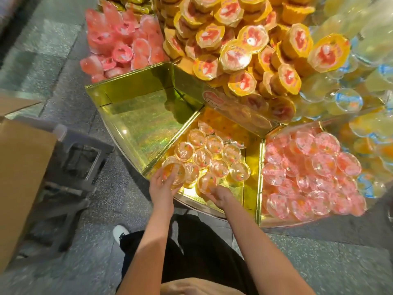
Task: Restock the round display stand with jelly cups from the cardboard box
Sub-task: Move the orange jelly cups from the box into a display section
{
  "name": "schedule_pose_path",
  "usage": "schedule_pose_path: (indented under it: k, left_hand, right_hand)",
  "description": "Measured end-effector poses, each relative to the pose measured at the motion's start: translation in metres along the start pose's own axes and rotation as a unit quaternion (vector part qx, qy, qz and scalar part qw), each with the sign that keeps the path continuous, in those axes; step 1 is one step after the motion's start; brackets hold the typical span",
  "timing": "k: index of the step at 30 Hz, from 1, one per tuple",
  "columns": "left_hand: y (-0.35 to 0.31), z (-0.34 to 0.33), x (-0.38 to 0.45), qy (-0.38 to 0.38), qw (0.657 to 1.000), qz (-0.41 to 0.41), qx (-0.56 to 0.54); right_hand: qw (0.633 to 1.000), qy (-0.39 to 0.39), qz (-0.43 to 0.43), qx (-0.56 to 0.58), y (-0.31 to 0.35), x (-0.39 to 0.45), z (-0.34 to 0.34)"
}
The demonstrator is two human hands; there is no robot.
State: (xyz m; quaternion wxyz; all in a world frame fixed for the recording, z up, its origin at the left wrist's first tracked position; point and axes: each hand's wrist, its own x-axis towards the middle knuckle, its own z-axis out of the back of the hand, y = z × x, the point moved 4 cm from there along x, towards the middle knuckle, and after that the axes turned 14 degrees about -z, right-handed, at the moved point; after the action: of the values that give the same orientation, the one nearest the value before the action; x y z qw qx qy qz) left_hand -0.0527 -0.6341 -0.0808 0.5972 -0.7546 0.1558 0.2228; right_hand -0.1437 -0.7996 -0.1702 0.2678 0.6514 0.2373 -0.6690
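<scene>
Speckled floor under gold display stand (pixel 136 116); left hand (pixel 162 188) and right hand (pixel 220 195) each grip 1 orange jelly cup (pixel 173 172), so seat them lid-up beside nearest cups, filling front row.

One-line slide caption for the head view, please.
Both hands, left and right, set orange jelly cups into the gold display compartment.

- On the clear front panel (pixel 214 103) of the upper tier of the display stand (pixel 136 124) I see a red and white logo sticker, with script under it that starts "Cl"; the rest I cannot make out.
- The lids of the yellow cups (pixel 242 83) carry red print, too blurred for me to read.
- The blue-labelled lids (pixel 348 100) are blurred as well.
</scene>
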Motion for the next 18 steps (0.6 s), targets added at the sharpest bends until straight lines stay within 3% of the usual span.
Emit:
schedule_pose_path:
  k: [7,9,11,14,18]
  left_hand:
    - [0.007,-0.004,-0.006,0.026,0.999,0.000,0.025]
    - [0.011,-0.009,-0.007,0.035,0.999,0.004,0.029]
    - [0.015,-0.017,-0.008,0.051,0.997,0.003,0.057]
    - [0.025,-0.028,-0.011,0.116,0.988,-0.002,0.104]
    - [0.029,-0.048,-0.024,0.212,0.964,-0.005,0.162]
  right_hand:
    - [0.989,-0.117,0.044,-0.078,0.009,-0.016,0.012]
    - [0.961,-0.198,0.097,-0.168,0.012,-0.037,0.018]
    - [0.922,-0.238,0.203,-0.229,0.013,-0.062,0.020]
    - [0.847,-0.172,0.398,-0.309,0.004,-0.095,0.017]
    - [0.787,-0.108,0.443,-0.415,-0.009,-0.119,0.021]
